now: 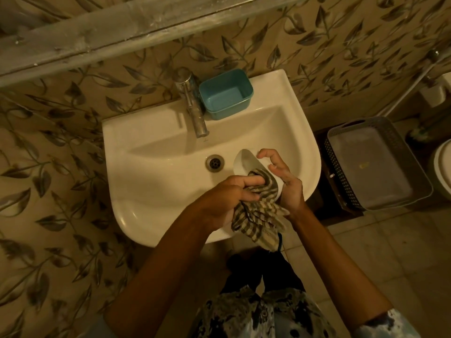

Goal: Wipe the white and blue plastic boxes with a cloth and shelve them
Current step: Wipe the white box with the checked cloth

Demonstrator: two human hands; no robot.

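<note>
Over the right side of the white sink (156,191) my right hand (285,181) grips a white plastic box (246,162), tilted with its opening up and to the left. My left hand (229,198) presses a striped brown and cream cloth (258,211) into that box; the rest of the cloth hangs down over the sink's front rim. An empty blue plastic box (225,95) stands on the sink's back ledge, just right of the metal tap (192,106).
A long shelf (122,28) runs along the leaf-patterned wall above the sink. On the floor at the right a grey perforated basket (375,164) sits, with part of a toilet (441,167) beyond it. The drain (214,162) lies in the basin's middle.
</note>
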